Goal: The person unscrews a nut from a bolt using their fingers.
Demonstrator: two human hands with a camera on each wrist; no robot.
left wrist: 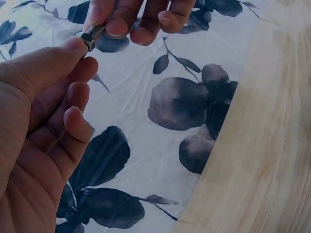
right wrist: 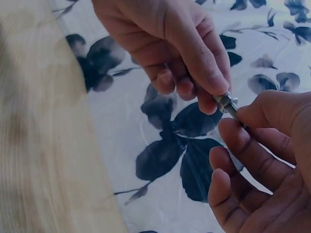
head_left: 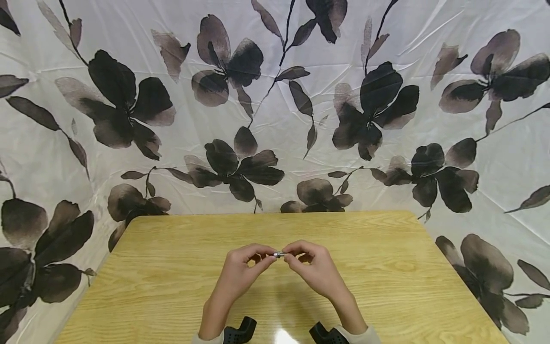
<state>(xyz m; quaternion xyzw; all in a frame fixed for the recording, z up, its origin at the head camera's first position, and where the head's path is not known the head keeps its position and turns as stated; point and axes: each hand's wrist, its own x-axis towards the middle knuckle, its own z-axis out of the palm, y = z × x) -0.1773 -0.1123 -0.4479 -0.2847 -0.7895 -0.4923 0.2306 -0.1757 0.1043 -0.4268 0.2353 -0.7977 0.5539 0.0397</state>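
Note:
Between the two hands, above the table, a small silver bolt [head_left: 278, 254] lies roughly level in the head view. The thumb and forefinger of my left hand [head_left: 242, 273] pinch its thicker end, where a hex nut [left wrist: 88, 41] sits right at the fingertips. My right hand [head_left: 317, 270] pinches the threaded end with thumb and forefinger. Bare thread shows between the nut and the right fingertips in the right wrist view, beside the right thumb [right wrist: 265, 114]. The left fingertips hide the far end of the bolt.
Below the hands spreads a light wooden table [head_left: 172, 286]. White cloth [head_left: 301, 143] with dark flowers hangs behind it and along both sides. A black wrist mount [head_left: 240, 330] sits at each light sleeve.

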